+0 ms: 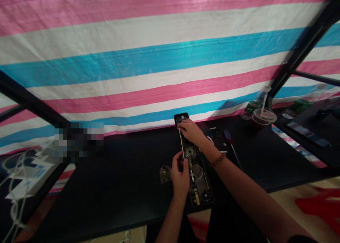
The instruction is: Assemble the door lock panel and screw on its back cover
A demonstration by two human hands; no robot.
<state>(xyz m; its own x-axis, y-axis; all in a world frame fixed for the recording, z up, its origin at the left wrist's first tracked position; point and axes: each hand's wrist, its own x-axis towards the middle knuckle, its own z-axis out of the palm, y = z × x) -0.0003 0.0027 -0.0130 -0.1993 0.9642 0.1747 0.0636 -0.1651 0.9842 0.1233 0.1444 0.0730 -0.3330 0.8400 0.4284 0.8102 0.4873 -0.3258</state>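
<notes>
On the black desk (pixel 127 172), in front of the person, lies a long black rectangular casing (pixel 202 184), open along its length with its insides bare. Both hands are at its left edge, closed narrowly on a thin white strip (pixel 182 143) — the right hand (pixel 190 130) pinching the far end, the left hand (pixel 180 174) the near end, thumb and fingers together. Whether the strip is fastened to the casing or free of it, I cannot tell. As far as the work shows, the opening up seems done: a round metal disc-like part (pixel 190 152) and a brass-coloured cylinder (pixel 197 197) sit exposed inside, while a small translucent plate (pixel 165 174) lies loose just left of the casing. What looks left is the strip itself, and the casing has no cover over it. To the right, a screwdriver with a blue-and-red handle (pixel 227 137) lies on the desk, out of the hands — and farther right stands a clear plastic cup with a straw (pixel 262 116).
</notes>
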